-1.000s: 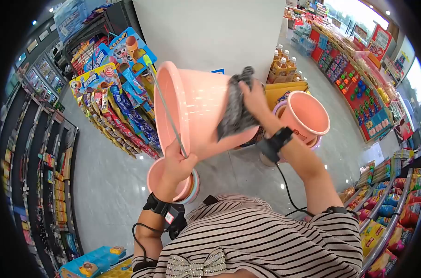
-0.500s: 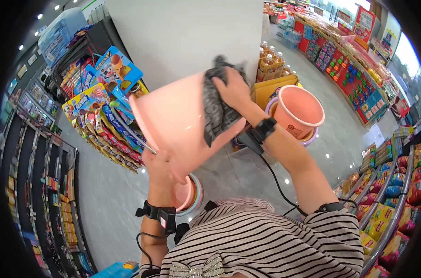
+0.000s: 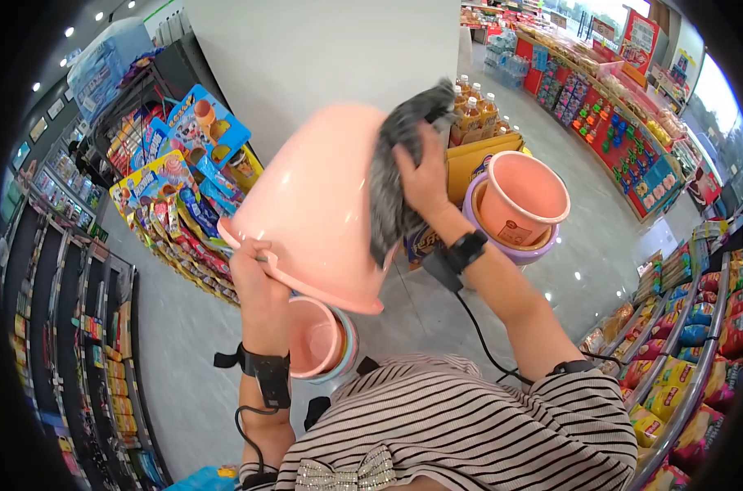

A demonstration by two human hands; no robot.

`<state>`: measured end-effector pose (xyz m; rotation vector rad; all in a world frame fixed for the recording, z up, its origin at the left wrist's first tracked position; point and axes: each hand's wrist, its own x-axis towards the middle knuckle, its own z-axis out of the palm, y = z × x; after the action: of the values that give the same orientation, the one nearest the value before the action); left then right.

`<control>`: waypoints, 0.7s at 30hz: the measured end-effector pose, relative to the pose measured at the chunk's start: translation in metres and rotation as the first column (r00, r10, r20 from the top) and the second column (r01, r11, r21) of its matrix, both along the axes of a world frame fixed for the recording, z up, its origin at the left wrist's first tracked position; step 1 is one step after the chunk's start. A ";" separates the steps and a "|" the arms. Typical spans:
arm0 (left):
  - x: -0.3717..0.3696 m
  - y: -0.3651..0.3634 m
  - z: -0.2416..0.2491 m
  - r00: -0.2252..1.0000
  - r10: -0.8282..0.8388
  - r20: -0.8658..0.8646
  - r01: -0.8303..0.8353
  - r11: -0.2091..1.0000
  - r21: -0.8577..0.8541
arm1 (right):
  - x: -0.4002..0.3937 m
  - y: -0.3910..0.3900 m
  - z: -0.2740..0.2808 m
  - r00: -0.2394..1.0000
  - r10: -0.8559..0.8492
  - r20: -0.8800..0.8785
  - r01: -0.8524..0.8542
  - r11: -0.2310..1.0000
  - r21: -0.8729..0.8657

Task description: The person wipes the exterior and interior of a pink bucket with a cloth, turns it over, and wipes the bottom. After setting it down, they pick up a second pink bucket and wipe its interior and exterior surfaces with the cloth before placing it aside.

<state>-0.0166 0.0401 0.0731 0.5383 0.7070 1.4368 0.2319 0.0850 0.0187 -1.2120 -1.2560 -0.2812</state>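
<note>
A large pink bucket [image 3: 306, 196] is held tilted in mid-air, its rim turned down toward my body and its outer side showing. My left hand [image 3: 257, 274] grips the bucket's rim at the lower left, fingers wrapped round it. A dark grey patterned cloth [image 3: 394, 176] lies against the bucket's right side, with my right hand [image 3: 425, 176] pressed on it, holding it. Below, partly covered by the raised bucket, stands a stack with a pink bucket [image 3: 312, 337]. At the right, another pink bucket [image 3: 525, 200] sits in a purple one [image 3: 549, 250].
A white pillar [image 3: 322, 57] rises ahead. Cardboard boxes with bottles [image 3: 476, 114] stand beside it. A snack display [image 3: 175, 184] is at the left, shelves [image 3: 85, 327] at the far left, and racks of snack bags [image 3: 674, 385] at the right.
The bucket has turned, so its rim now faces down toward me and its inside no longer shows. My right hand and the cloth have shifted slightly right; my left hand has moved a little left.
</note>
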 end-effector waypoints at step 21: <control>0.002 0.036 0.011 0.991 0.065 0.115 -0.060 0.997 -0.045 | -0.060 -0.092 -0.066 0.966 0.224 0.128 -0.192 0.955 -0.227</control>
<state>-0.0146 0.0758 0.0839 0.3995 0.6642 1.4964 0.1714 -0.0070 -0.0470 -1.2434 -1.5671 -0.0860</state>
